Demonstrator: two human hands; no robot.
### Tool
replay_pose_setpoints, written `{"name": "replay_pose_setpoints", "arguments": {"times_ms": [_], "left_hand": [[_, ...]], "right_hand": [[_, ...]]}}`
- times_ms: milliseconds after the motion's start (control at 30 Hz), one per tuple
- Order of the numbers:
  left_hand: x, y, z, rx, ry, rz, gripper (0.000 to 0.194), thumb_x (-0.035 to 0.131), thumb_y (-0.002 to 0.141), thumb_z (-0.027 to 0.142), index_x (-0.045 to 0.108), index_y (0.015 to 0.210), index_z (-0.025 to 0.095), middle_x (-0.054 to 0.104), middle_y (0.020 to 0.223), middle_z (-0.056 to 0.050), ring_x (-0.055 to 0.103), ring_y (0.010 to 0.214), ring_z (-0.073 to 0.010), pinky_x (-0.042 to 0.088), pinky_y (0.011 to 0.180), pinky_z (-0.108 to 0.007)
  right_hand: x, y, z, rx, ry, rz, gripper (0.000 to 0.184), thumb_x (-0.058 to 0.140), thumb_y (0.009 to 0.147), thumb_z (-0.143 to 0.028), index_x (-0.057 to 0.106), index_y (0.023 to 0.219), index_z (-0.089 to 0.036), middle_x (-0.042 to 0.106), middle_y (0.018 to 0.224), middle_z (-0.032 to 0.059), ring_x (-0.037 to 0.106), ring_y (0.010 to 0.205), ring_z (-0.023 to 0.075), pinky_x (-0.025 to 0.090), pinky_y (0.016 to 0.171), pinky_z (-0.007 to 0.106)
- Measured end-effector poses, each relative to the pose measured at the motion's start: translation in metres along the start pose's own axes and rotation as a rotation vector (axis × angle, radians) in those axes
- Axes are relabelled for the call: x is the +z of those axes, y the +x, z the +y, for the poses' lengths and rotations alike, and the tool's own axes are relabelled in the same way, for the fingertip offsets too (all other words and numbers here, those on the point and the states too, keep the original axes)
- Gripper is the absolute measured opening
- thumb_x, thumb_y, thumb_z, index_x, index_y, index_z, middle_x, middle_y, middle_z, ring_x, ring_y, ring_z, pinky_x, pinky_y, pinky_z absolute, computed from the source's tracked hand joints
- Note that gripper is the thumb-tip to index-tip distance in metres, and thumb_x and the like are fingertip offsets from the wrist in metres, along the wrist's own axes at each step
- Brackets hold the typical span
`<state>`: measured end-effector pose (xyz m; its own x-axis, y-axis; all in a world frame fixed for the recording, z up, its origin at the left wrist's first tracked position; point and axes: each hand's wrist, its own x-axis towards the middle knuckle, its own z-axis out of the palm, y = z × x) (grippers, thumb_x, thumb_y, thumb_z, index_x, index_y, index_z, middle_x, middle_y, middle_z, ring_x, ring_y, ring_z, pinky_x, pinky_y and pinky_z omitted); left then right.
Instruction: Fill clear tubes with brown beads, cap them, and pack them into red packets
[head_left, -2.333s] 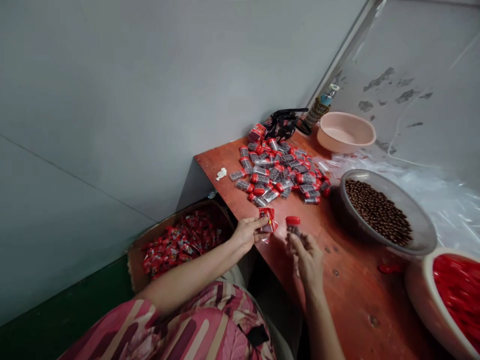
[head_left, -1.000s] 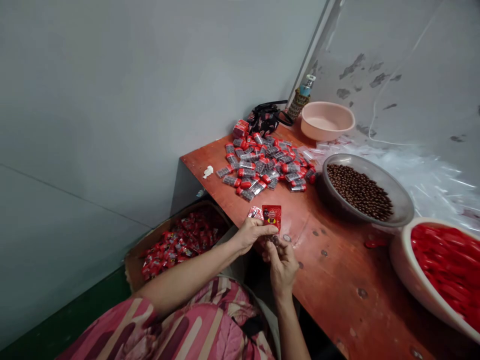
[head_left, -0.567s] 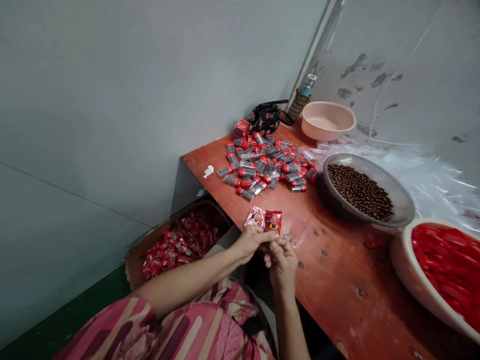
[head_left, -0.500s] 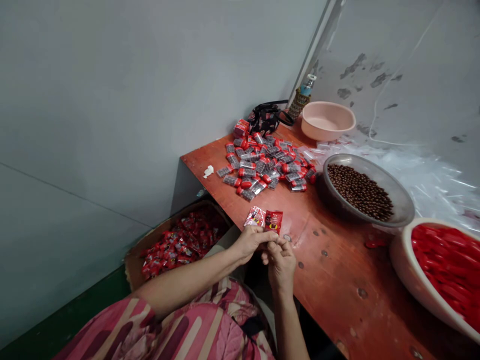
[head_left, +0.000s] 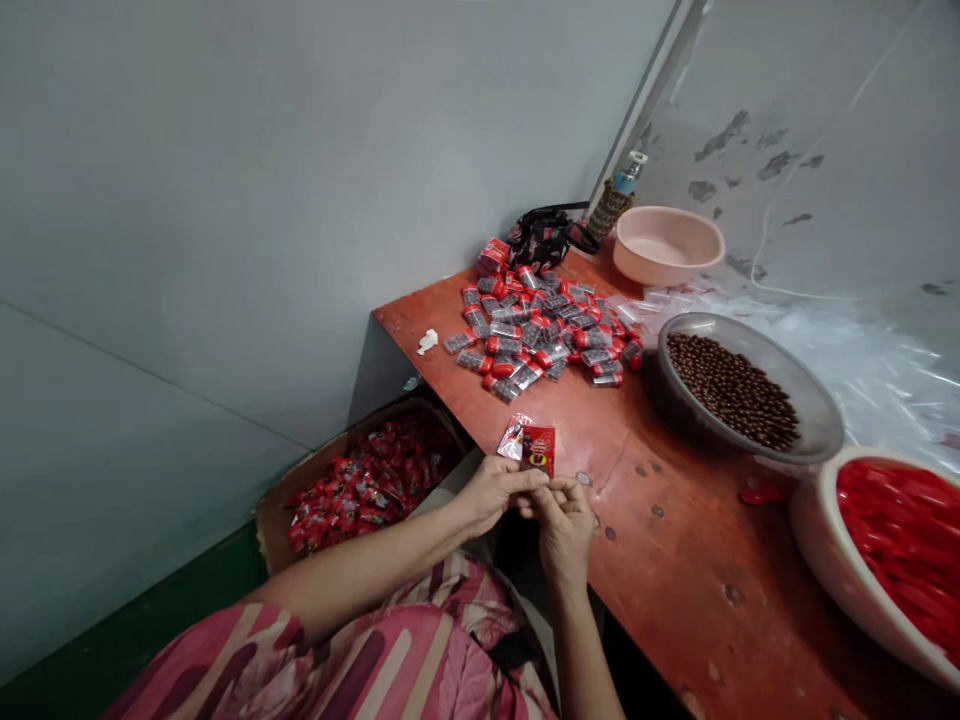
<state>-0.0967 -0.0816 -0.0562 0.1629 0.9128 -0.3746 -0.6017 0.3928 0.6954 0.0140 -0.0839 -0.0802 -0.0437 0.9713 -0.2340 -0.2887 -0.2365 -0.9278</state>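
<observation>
At the near edge of the table, a small red printed packet [head_left: 538,449] stands up between my hands. My left hand [head_left: 501,490] pinches its lower edge with thumb and fingers. My right hand [head_left: 564,520] is closed in a pinch at the same lower edge, its fingertips against the left thumb; both hands appear to grip the packet. Just behind it, a second packet with a silvery, shiny face [head_left: 513,437] shows beside the red one; whether it is held or lies on the table is unclear.
Clear tubes with red caps [head_left: 540,330] lie heaped on the red table [head_left: 660,560]. A grey bowl [head_left: 825,420] holds brown balls; a white basin [head_left: 814,530] holds red pieces. Further back are a pink basin [head_left: 667,265] and dark bag [head_left: 541,238]. A carton [head_left: 274,505] of red packets stands below left.
The view has shifted slightly, so the table sits a little further right. The red packet has turned a little between my fingers; both hands keep their pinch.
</observation>
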Motion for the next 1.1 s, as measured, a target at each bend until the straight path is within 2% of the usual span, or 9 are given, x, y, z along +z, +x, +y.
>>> {"name": "replay_pose_setpoints", "arguments": {"times_ms": [200, 333, 400, 467, 533, 600, 667, 833, 1100], "left_hand": [[-0.025, -0.016, 0.008, -0.032, -0.064, -0.051, 0.028, 0.071, 0.064, 0.032, 0.063, 0.063, 0.005, 0.058, 0.057, -0.005, 0.054, 0.051, -0.0114, 0.044, 0.054, -0.027], [-0.073, -0.040, 0.008, -0.010, -0.052, 0.288, 0.030, 0.073, 0.061, 0.033, 0.066, 0.081, 0.011, 0.067, 0.090, -0.011, 0.061, 0.088, -0.0181, 0.044, 0.084, -0.031], [-0.096, -0.049, 0.007, -0.018, 0.087, 0.521, 0.041, 0.072, 0.062, 0.037, 0.064, 0.095, 0.015, 0.062, 0.109, -0.013, 0.056, 0.104, -0.0212, 0.041, 0.091, -0.034], [-0.106, -0.050, 0.007, 0.103, 0.333, 0.630, 0.049, 0.070, 0.064, 0.038, 0.059, 0.108, 0.018, 0.052, 0.124, -0.013, 0.048, 0.115, -0.0235, 0.037, 0.096, -0.037], [-0.100, -0.040, 0.011, 0.333, 0.674, 0.540, 0.049, 0.065, 0.070, 0.037, 0.055, 0.115, 0.021, 0.047, 0.131, -0.009, 0.042, 0.121, -0.0229, 0.031, 0.102, -0.038], [-0.083, -0.021, 0.015, 0.564, 1.014, 0.347, 0.045, 0.058, 0.076, 0.035, 0.052, 0.119, 0.023, 0.047, 0.131, -0.006, 0.037, 0.125, -0.0213, 0.025, 0.106, -0.038], [-0.064, 0.002, 0.020, 0.693, 1.258, 0.201, 0.044, 0.054, 0.079, 0.034, 0.051, 0.121, 0.021, 0.048, 0.130, -0.007, 0.031, 0.128, -0.0220, 0.019, 0.108, -0.041], [-0.042, 0.040, 0.017, 0.721, 1.533, 0.114, 0.037, 0.052, 0.081, 0.029, 0.054, 0.116, 0.018, 0.049, 0.127, -0.011, 0.027, 0.129, -0.0258, 0.014, 0.107, -0.049], [-0.045, 0.043, 0.009, 0.736, 1.467, 0.184, 0.027, 0.047, 0.083, 0.022, 0.060, 0.107, 0.021, 0.058, 0.118, -0.007, 0.031, 0.128, -0.0241, 0.014, 0.106, -0.051]], "right_hand": [[0.016, 0.002, 0.000, 0.061, -0.094, -0.111, 0.030, 0.070, 0.065, -0.032, 0.044, 0.071, -0.020, 0.057, 0.051, -0.0072, 0.055, 0.040, 0.0101, 0.044, 0.037, 0.019], [0.016, 0.001, 0.003, 0.103, -0.140, -0.164, 0.029, 0.070, 0.064, -0.031, 0.049, 0.079, -0.018, 0.060, 0.056, -0.0047, 0.056, 0.044, 0.0099, 0.044, 0.039, 0.018], [0.012, 0.001, 0.002, 0.100, -0.139, -0.141, 0.027, 0.069, 0.066, -0.032, 0.050, 0.079, -0.018, 0.061, 0.058, -0.0033, 0.056, 0.045, 0.0100, 0.044, 0.039, 0.018], [0.009, 0.001, 0.001, 0.088, -0.143, -0.134, 0.025, 0.067, 0.069, -0.034, 0.051, 0.078, -0.017, 0.061, 0.059, -0.0019, 0.056, 0.045, 0.0099, 0.043, 0.038, 0.019], [0.008, 0.001, 0.000, 0.073, -0.158, -0.135, 0.025, 0.065, 0.071, -0.036, 0.052, 0.077, -0.017, 0.062, 0.060, -0.0011, 0.055, 0.045, 0.0096, 0.043, 0.038, 0.018], [0.007, 0.000, -0.001, 0.063, -0.178, -0.139, 0.024, 0.063, 0.072, -0.038, 0.052, 0.077, -0.016, 0.062, 0.061, -0.0006, 0.055, 0.045, 0.0095, 0.043, 0.038, 0.018], [0.006, -0.002, 0.000, 0.060, -0.196, -0.145, 0.024, 0.062, 0.073, -0.038, 0.053, 0.076, -0.016, 0.062, 0.061, -0.0007, 0.055, 0.045, 0.0090, 0.042, 0.039, 0.018], [-0.002, -0.005, -0.001, 0.068, -0.208, -0.121, 0.024, 0.061, 0.074, -0.040, 0.053, 0.076, -0.017, 0.062, 0.061, -0.0005, 0.054, 0.045, 0.0087, 0.043, 0.039, 0.018], [-0.005, 0.004, -0.004, 0.012, -0.282, -0.132, 0.022, 0.059, 0.075, -0.039, 0.055, 0.075, -0.017, 0.061, 0.062, -0.0008, 0.055, 0.048, 0.0095, 0.044, 0.043, 0.019]]}}
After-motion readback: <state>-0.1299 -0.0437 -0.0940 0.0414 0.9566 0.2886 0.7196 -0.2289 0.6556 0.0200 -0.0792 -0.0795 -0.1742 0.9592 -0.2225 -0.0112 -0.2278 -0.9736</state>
